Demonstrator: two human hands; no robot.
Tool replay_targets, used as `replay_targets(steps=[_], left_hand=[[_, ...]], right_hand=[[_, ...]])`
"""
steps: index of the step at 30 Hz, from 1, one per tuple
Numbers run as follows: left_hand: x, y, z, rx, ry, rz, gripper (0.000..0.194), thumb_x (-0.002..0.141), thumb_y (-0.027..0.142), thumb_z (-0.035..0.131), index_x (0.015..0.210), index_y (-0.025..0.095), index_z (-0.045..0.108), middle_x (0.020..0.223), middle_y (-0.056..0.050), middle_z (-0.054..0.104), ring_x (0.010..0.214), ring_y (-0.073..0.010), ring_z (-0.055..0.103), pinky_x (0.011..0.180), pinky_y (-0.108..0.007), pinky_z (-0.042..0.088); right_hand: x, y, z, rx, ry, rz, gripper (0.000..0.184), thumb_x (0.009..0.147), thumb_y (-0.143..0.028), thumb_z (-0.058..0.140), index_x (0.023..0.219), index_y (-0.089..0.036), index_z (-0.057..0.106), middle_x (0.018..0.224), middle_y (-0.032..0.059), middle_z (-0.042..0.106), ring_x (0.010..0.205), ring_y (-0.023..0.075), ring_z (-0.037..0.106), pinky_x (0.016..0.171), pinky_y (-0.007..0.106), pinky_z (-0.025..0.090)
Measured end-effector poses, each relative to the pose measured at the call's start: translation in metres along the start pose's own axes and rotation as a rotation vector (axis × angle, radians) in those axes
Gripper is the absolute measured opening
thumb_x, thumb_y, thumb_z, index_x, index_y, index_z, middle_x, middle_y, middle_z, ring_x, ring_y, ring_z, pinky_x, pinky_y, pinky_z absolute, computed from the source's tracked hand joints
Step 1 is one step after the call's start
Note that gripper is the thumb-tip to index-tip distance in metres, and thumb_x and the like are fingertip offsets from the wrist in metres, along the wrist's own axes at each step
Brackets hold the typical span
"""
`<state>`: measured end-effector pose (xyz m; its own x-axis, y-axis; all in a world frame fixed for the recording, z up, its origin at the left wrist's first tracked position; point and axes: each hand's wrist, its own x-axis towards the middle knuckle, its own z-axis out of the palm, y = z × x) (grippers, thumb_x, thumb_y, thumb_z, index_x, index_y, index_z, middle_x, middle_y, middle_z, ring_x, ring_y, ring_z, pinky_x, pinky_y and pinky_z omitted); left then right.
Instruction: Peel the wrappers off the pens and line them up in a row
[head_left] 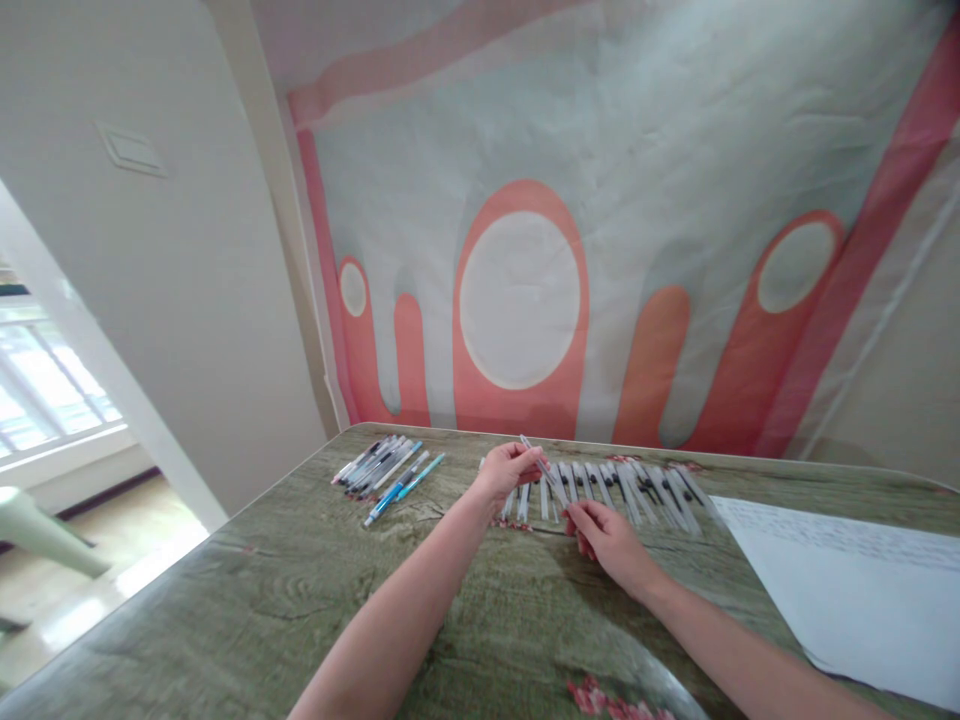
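Note:
My left hand [511,472] is closed on the upper part of a slim, translucent pen [553,482], which slants down to the right. At the pen's lower end the fingertips of my right hand [604,540] pinch it. Both hands are above the table, in front of a row of clear pens [637,490] with black parts, laid side by side. My hands hide part of this row. Whether the held pen is whole or only a barrel is too small to tell.
To the left lies a pile of assorted pens [379,465], with a blue pen [386,503] at its near side. A large sheet of paper with handwriting [862,590] lies at the right. The wood-patterned table [285,590] meets a wall with a printed covering [517,400].

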<state>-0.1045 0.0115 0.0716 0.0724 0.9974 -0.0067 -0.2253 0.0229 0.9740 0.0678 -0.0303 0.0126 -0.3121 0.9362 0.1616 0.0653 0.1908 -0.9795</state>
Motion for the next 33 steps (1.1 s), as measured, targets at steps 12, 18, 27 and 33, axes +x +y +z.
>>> replay_targets(steps=[12,18,27,33], left_hand=[[0.0,0.0,0.001,0.002,0.008,0.004,0.034,0.058,0.04,0.068,0.069,0.012,0.053,0.07,-0.006,0.064,0.066,-0.0122,0.061,0.066,-0.025,0.048],[0.001,0.002,-0.002,-0.008,0.019,0.021,0.032,0.06,0.039,0.067,0.071,0.012,0.053,0.069,-0.005,0.063,0.065,-0.0116,0.061,0.065,-0.024,0.048],[0.014,0.027,-0.029,-0.144,0.33,0.153,0.031,0.062,0.04,0.064,0.073,0.014,0.052,0.074,-0.004,0.063,0.062,-0.0088,0.059,0.058,-0.019,0.046],[0.014,0.041,-0.046,-0.24,0.536,0.325,0.031,0.066,0.042,0.061,0.079,0.015,0.054,0.076,-0.004,0.062,0.067,-0.0089,0.06,0.057,-0.017,0.046]], right_hand=[[0.001,-0.001,-0.001,-0.031,0.017,-0.027,0.039,0.076,-0.053,0.044,0.078,-0.015,0.054,0.062,-0.0002,0.055,0.042,0.0071,0.042,0.039,0.019,0.031],[0.0,-0.002,-0.001,-0.042,0.022,-0.014,0.042,0.074,-0.055,0.045,0.079,-0.015,0.055,0.063,0.0003,0.056,0.04,0.0068,0.04,0.039,0.02,0.029],[0.0,0.0,-0.001,-0.07,0.023,-0.024,0.039,0.074,-0.054,0.045,0.075,-0.016,0.054,0.06,-0.0003,0.055,0.04,0.0071,0.04,0.039,0.02,0.03],[-0.001,0.0,-0.001,-0.057,0.025,-0.027,0.038,0.075,-0.053,0.045,0.075,-0.016,0.054,0.06,-0.0008,0.055,0.041,0.0073,0.041,0.04,0.02,0.031]])
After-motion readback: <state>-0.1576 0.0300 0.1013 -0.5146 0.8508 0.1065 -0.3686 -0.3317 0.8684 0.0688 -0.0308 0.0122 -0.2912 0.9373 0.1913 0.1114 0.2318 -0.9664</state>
